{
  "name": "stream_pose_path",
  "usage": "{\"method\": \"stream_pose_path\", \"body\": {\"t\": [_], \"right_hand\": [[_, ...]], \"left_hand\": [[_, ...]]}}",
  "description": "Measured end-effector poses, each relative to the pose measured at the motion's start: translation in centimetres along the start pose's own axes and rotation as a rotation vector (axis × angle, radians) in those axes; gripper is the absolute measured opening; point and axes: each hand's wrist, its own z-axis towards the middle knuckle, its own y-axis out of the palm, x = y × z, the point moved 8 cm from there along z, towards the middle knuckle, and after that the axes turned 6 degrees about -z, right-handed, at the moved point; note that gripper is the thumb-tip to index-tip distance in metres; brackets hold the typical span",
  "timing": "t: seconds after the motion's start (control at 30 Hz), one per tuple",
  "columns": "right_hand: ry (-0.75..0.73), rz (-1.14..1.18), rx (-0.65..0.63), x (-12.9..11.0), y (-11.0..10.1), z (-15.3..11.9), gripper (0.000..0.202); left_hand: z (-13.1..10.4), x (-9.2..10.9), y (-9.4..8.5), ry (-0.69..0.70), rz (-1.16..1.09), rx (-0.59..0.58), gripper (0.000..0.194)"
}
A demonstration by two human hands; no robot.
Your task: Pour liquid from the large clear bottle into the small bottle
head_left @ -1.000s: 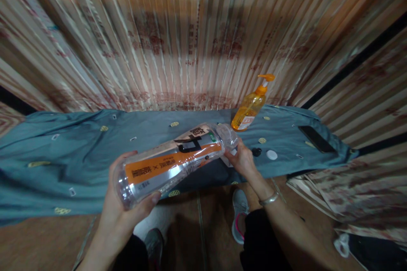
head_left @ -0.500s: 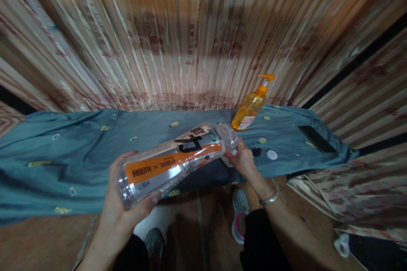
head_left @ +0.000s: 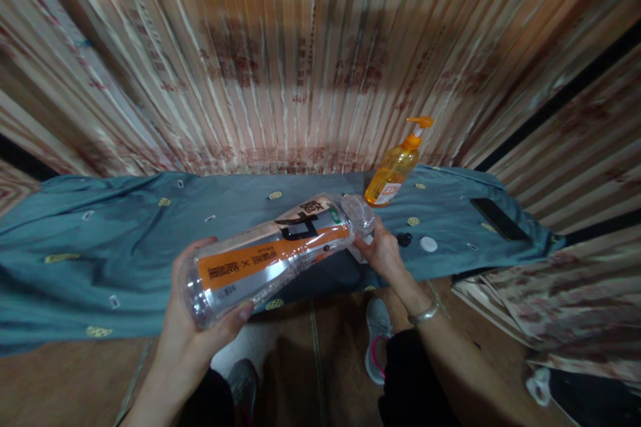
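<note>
A large clear plastic bottle [head_left: 280, 247] with an orange and silver label lies tilted across the view, its neck up and to the right. My left hand [head_left: 200, 320] is closed around its base end, thumb along the near side. At the neck, my right hand [head_left: 383, 250] is closed with its fingers on the bottle; a bracelet circles that wrist. A small white object [head_left: 361, 252], partly hidden, shows beneath the neck by my right fingers. I cannot tell whether the hand touches it.
An orange pump bottle [head_left: 393, 170] stands behind the neck. Right of my right hand lie a small black object [head_left: 404, 239], a white disc [head_left: 428, 243] and a dark phone [head_left: 498, 219]. Teal patterned cloth [head_left: 130, 233] covers the narrow surface, before pleated curtains [head_left: 280, 80].
</note>
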Motion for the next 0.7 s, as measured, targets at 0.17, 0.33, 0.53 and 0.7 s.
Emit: {"method": "stream_pose_path", "body": {"t": [0.17,0.33,0.53,0.7], "right_hand": [[0.007,0.008,-0.004,0.0,0.0,0.0,0.055],[0.01,-0.003,-0.017,0.0,0.1,0.0,0.054],[-0.002,0.003,-0.008,0.0,0.0,0.0,0.053],[-0.005,0.001,-0.012,0.1,0.1,0.1,0.055]], "left_hand": [[0.0,0.2,-0.3,-0.006,-0.008,0.073,0.092],[-0.5,0.7,0.0,-0.026,-0.048,0.118,0.088],[-0.6,0.7,0.1,-0.013,-0.057,0.111,0.086],[0.3,-0.3,-0.7,0.044,-0.01,0.035,0.089]]}}
